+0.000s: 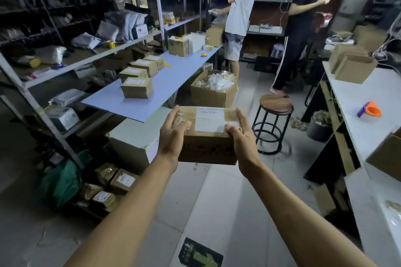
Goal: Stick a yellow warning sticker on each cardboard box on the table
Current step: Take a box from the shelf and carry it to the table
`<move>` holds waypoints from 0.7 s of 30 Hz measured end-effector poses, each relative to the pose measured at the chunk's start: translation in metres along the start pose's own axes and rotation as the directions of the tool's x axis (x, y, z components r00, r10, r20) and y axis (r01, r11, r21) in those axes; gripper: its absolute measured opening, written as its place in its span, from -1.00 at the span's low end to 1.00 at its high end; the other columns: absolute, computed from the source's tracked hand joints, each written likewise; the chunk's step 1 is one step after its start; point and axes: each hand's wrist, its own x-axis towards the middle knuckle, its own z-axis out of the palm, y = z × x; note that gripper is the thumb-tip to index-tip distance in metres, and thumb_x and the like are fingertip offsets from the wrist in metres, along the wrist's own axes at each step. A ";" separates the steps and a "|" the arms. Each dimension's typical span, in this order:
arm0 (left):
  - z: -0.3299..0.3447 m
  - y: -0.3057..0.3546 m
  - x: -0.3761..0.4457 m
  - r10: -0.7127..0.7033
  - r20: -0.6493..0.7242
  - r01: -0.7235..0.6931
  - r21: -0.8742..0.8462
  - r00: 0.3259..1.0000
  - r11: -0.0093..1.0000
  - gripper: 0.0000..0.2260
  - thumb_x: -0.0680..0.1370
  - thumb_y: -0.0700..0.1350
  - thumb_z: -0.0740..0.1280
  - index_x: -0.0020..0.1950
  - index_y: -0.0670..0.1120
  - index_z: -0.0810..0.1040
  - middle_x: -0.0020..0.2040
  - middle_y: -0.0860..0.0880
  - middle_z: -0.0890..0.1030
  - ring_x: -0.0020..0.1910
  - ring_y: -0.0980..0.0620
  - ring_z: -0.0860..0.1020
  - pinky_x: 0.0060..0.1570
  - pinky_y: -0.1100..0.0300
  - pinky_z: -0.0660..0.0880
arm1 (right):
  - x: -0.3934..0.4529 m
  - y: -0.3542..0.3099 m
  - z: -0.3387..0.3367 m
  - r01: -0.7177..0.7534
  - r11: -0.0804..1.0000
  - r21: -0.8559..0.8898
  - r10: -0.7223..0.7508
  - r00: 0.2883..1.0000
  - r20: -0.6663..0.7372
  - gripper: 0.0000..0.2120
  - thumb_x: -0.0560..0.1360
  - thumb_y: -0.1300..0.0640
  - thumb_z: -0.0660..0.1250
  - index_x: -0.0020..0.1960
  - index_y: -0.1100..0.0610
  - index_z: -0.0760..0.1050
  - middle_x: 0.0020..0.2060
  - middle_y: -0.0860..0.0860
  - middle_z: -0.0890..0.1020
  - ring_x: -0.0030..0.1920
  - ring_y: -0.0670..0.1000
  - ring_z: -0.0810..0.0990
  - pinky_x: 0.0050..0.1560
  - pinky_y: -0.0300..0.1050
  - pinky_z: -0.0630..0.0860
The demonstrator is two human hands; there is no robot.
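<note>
Taped, white-labelled cardboard box (208, 136) held level above the floor.

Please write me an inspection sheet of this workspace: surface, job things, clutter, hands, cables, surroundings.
Surface: long pale blue table beside grey metal shelving.
Job's things: brown cardboard box with white label held above the floor; four small labelled cardboard boxes in a row on the table; no yellow sticker seen on them.
Clutter: open carton of white packets, parcels on the floor.
Hands: left hand and right hand hold the box sides.
Cables: white wires far right.
Surroundings: round wooden stool, two standing people.
</note>
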 end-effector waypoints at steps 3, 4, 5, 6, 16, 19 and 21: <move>0.030 0.003 0.046 0.000 -0.003 0.000 0.009 1.000 1.000 -0.54 0.60 -0.15 0.29 0.50 0.08 0.36 0.40 -0.08 0.46 0.32 -0.09 0.48 0.34 -0.11 0.46 | 0.056 -0.004 -0.014 0.010 1.000 0.017 -0.011 1.000 0.019 -0.34 0.42 -0.03 0.30 0.48 -0.35 0.24 0.14 -0.24 0.52 -0.07 -0.12 0.71 -0.21 -0.20 0.61; 0.041 0.005 0.060 0.000 -0.006 0.000 0.014 1.000 1.000 -0.54 0.60 -0.15 0.29 0.49 0.08 0.36 0.39 -0.08 0.46 0.32 -0.09 0.49 0.33 -0.10 0.47 | 0.074 -0.006 -0.019 0.012 1.000 0.022 -0.013 1.000 0.025 -0.34 0.43 -0.03 0.30 0.48 -0.34 0.23 0.13 -0.23 0.54 -0.10 -0.15 0.71 -0.23 -0.21 0.60; 0.050 0.007 0.073 0.002 -0.010 -0.002 0.015 1.000 1.000 -0.54 0.60 -0.16 0.28 0.49 0.08 0.36 0.39 -0.08 0.47 0.32 -0.08 0.49 0.34 -0.09 0.47 | 0.091 -0.007 -0.024 0.018 1.000 0.021 -0.019 0.999 0.027 -0.34 0.44 -0.02 0.29 0.49 -0.33 0.23 0.11 -0.23 0.54 -0.11 -0.19 0.70 -0.24 -0.22 0.60; 0.059 0.009 0.086 0.004 -0.013 -0.004 0.012 1.000 1.000 -0.54 0.60 -0.16 0.28 0.49 0.08 0.37 0.39 -0.08 0.47 0.33 -0.08 0.49 0.34 -0.08 0.46 | 0.107 -0.009 -0.029 0.027 0.999 0.017 -0.028 0.999 0.028 -0.34 0.44 -0.02 0.29 0.50 -0.31 0.22 0.10 -0.24 0.55 -0.11 -0.21 0.70 -0.24 -0.23 0.60; 0.110 0.003 0.214 0.004 -0.039 -0.004 0.007 0.999 1.000 -0.51 0.58 -0.16 0.31 0.50 0.10 0.37 0.37 -0.02 0.50 0.33 -0.04 0.50 0.34 -0.04 0.47 | 0.246 -0.011 -0.043 0.040 0.999 0.016 -0.041 0.997 0.059 -0.34 0.45 -0.01 0.28 0.52 -0.26 0.22 0.22 -0.16 0.53 -0.01 -0.17 0.69 -0.21 -0.27 0.60; 0.120 -0.003 0.258 0.018 -0.039 -0.018 0.017 0.999 1.000 -0.52 0.57 -0.15 0.31 0.49 0.10 0.39 0.40 -0.01 0.48 0.34 -0.02 0.49 0.35 -0.03 0.46 | 0.288 -0.006 -0.042 0.034 0.999 0.009 -0.034 0.998 0.057 -0.35 0.46 -0.01 0.28 0.52 -0.27 0.21 0.21 -0.19 0.54 -0.03 -0.23 0.68 -0.20 -0.26 0.60; 0.127 -0.008 0.290 0.021 -0.037 -0.021 0.016 0.999 1.000 -0.51 0.56 -0.15 0.31 0.48 0.10 0.39 0.39 0.00 0.49 0.31 0.00 0.51 0.34 -0.03 0.47 | 0.319 -0.003 -0.041 0.028 1.000 0.007 -0.029 0.998 0.052 -0.35 0.46 -0.02 0.29 0.51 -0.28 0.21 0.23 -0.15 0.56 0.00 -0.18 0.69 -0.16 -0.23 0.61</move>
